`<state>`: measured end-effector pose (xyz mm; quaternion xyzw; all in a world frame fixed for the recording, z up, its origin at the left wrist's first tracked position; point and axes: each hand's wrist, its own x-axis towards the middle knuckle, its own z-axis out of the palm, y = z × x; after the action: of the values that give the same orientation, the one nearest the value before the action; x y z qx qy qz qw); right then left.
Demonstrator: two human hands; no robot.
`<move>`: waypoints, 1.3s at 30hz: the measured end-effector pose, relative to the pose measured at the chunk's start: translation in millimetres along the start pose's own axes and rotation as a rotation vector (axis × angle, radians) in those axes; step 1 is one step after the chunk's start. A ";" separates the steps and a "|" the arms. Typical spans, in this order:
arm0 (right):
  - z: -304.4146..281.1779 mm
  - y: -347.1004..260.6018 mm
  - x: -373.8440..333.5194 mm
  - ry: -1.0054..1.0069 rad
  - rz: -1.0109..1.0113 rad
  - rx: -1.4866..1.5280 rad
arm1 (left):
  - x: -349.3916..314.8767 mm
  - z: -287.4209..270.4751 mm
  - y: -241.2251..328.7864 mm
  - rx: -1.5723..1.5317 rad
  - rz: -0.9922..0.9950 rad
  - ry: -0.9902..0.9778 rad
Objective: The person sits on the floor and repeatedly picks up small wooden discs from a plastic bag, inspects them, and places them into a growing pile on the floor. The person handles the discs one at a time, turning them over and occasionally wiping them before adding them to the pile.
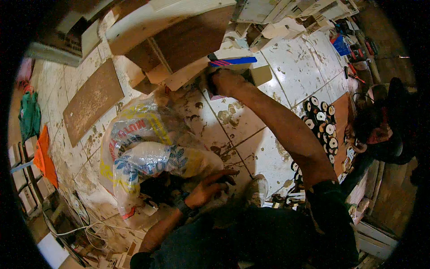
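My right arm stretches far forward, and my right hand point(223, 83) is at a small open cardboard box point(261, 75) with a blue strip point(237, 61) along its far side. Its fingers are in shadow, so I cannot make out whether they grip anything. Close to my body, my left hand point(209, 190) hovers palm down with its fingers apart, holding nothing. Beside it, on the left, lies a large crumpled clear plastic sack point(143, 152) with coloured print. Dark things point(161, 190) show in the sack's opening; their kind is unclear.
A large brown carton point(188, 38) stands ahead, with a flat cardboard sheet point(93, 102) to its left. Several black round parts with pale centres point(321, 116) are clustered at right. Another person point(380, 130) sits beyond them. A white cable point(92, 231) lies at lower left.
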<state>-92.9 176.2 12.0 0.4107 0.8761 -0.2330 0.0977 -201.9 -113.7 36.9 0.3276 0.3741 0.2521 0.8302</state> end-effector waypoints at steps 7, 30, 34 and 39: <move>8.5 -4.6 1.1 0.012 0.044 -0.045 | -2.4 -0.6 -12.3 -0.112 -0.024 0.034; 17.8 74.3 -38.5 0.234 0.136 1.611 | 15.0 10.6 -32.0 -0.324 -0.146 -0.105; -6.6 61.4 -62.4 0.281 0.186 1.579 | 15.8 11.6 -33.5 -0.246 -0.089 -0.121; -9.8 55.3 -120.3 0.198 0.259 1.461 | 16.3 11.1 -34.7 -0.276 -0.106 -0.111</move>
<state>27.0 130.5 46.1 0.4898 0.4476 -0.7041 -0.2528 -177.4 -129.6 9.7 0.2036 0.3063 0.2384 0.8988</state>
